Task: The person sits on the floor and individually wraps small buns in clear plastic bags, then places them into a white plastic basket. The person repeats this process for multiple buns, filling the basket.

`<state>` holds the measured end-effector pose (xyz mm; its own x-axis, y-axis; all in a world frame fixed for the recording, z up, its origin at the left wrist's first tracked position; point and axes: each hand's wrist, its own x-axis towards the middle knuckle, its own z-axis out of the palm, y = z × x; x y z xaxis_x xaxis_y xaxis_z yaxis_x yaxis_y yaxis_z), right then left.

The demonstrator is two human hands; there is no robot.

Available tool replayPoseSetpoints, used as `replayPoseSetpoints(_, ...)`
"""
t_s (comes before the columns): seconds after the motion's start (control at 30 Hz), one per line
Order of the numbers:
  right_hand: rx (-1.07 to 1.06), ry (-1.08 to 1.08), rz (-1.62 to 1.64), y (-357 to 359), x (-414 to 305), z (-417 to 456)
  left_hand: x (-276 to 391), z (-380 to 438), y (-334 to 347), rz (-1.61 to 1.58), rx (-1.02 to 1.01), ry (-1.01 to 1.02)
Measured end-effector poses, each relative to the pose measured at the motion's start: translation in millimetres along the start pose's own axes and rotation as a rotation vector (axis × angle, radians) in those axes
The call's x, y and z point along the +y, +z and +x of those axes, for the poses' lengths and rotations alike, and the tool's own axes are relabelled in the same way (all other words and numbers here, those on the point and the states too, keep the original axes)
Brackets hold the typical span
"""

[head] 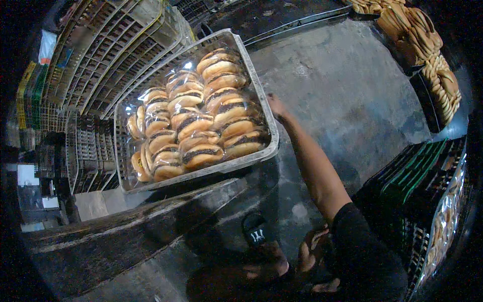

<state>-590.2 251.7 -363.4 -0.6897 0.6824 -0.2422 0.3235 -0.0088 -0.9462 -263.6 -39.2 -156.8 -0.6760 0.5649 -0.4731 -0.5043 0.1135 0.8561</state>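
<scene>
A pale plastic crate (254,81) stands tilted in view at centre left. Rows of round buns with a dark filling (203,153) fill it, under clear shiny plastic wrap. My right hand (277,107) is at the outside of the crate's right wall, just below the rim. It appears to touch the wall, but its fingers are partly hidden and their grip is unclear. The bare forearm reaches up from a dark sleeve at the lower right. My left hand is out of view.
Stacked plastic crates (113,49) stand behind and left of the buns. Dark crates with a green one (411,177) and wrapped bread (447,219) are at right. More bread (409,32) lies at upper right. A raised ledge (113,234) crosses the lower left, near a sandalled foot (256,232) on the concrete floor.
</scene>
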Motion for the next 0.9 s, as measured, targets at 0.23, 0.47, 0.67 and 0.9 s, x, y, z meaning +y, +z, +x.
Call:
replayPoseSetpoints(0.23, -0.277, 0.056, 0.276, 35, -22, -62, 11, 38, -1, 0.142, 0.206, 0.068)
replayPoseSetpoints(0.47, -0.095, 0.209, 0.279, 0, -63, -175, 54, 42, -64, -0.147, 1.058, -0.153)
replayPoseSetpoints(0.67, 0.147, 0.245, 0.223, -10, -102, -243, 125, 19, -154, -0.424, 0.979, -0.188)
replayPoseSetpoints(0.9, 0.232, 0.183, -0.072, -114, -287, -328, 168, 8, -195, -0.585, 0.487, 0.001)
